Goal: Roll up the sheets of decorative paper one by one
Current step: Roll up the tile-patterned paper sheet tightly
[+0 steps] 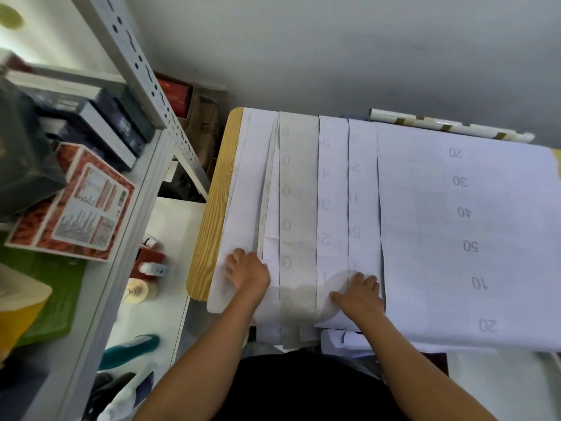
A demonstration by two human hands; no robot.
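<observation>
Head view, hands [247, 270] [359, 291] flat on paper sheets [299, 192] — wooden table [212, 208]

Wide paper sheet [467, 226], right of narrow paper strips [332, 208]: grey upside-down numerals, far edge to near: 20, 30, 40, 50, 10, 20. Strips left of it: fainter upside-down digits, partly readable: 50, 3, 2, column of 0s. Orange box [73, 208] on shelf further left: print too blurred to read.
</observation>
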